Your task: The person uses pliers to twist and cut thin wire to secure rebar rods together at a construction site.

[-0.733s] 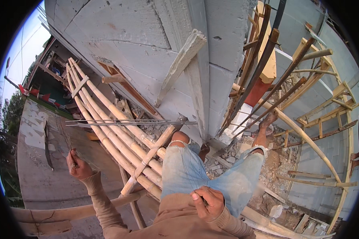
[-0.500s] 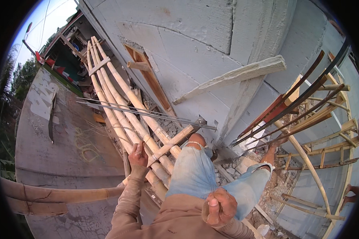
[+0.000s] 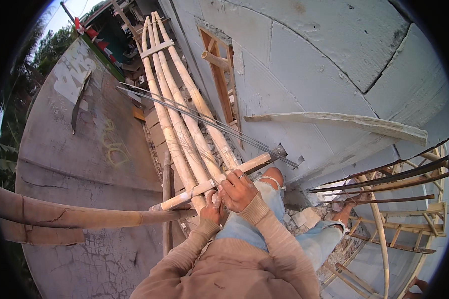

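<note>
Fingers of my right hand curl at the pale crosspiece, which lies across the long poles in front of me; those of my left hand bunch just beside its near edge. Whether either set is clamped on anything, I cannot tell. I'd best hold the crosspiece snug to the poles, working both hands close to the crossing.

Soft daylight | bright sky upper left | edges bowed | corners black
</note>
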`<state>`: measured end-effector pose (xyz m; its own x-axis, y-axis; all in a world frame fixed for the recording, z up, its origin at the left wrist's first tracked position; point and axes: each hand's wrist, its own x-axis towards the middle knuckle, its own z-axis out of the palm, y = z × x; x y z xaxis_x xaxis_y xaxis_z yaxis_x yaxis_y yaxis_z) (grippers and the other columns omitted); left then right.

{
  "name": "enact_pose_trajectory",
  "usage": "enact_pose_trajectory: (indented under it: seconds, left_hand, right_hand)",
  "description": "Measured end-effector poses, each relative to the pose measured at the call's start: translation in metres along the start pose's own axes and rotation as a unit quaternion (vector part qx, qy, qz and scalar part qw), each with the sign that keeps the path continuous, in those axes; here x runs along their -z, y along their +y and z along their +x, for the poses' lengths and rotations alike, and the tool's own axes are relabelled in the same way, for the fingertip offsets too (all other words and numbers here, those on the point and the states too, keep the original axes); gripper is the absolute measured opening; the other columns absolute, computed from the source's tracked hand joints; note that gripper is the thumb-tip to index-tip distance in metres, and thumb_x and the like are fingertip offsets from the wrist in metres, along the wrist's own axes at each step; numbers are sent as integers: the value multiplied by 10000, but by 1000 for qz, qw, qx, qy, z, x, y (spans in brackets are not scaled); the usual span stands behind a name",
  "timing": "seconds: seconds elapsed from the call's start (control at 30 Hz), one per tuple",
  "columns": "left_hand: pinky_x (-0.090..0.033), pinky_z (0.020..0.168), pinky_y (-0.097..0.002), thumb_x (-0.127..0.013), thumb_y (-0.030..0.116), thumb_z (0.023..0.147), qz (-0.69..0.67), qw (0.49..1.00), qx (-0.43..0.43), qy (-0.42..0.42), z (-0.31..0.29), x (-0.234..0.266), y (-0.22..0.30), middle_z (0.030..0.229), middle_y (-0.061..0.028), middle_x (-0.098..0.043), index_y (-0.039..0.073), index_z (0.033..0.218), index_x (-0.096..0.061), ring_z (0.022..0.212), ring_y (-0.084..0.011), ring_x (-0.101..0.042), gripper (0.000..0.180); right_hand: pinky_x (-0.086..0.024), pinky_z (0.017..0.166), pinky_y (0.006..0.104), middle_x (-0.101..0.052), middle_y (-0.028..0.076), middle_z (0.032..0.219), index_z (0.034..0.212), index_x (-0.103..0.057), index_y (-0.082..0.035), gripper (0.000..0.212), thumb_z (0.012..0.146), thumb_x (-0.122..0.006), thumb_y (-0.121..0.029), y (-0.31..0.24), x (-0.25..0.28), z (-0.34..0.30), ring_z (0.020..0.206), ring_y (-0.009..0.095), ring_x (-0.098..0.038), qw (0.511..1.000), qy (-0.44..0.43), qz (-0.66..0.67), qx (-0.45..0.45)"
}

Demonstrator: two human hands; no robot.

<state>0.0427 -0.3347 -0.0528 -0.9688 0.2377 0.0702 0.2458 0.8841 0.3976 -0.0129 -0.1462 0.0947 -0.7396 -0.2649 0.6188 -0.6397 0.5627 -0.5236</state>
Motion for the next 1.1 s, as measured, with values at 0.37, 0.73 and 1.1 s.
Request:
enact_pose_trajectory:
  seconds: [0.37, 0.73, 1.1]
  left_hand:
    - [-489, 820, -426, -549, 272, 982, -90, 942, 317, 61, -101, 56, -27, 1043, -180, -611, 30, 1088, -691, 935, -347, -626, 300]
    - [-469, 761, -299, -452, 126, 1034, -314, 937, 110, 109, -16, 106, 63, 923, -111, -625, -74, 1084, -629, 864, -169, -587, 271]
    - [-359, 509, -206, -536, 100, 1005, -481, 803, -105, -337, 25, 90, 222, 745, -18, -622, -39, 1152, -669, 565, -36, -440, 242]
  right_hand:
    - [-511, 912, 423, -599, 84, 1113, 1050, -668, -91, 237, 828, -593, -121, 61, -85, -63, 1138, 316, -540, 916, -374, -71, -127]
    - [-538, 828, 368, -674, 138, 1040, 1066, -675, 13, 225, 901, -654, -138, -17, -10, -59, 927, 294, -661, 970, 72, 108, -203]
    - [-478, 617, 214, -724, 76, 898, 1102, -676, 37, 230, 961, -654, -144, -70, 151, -132, 692, 55, -564, 725, 500, 252, -401]
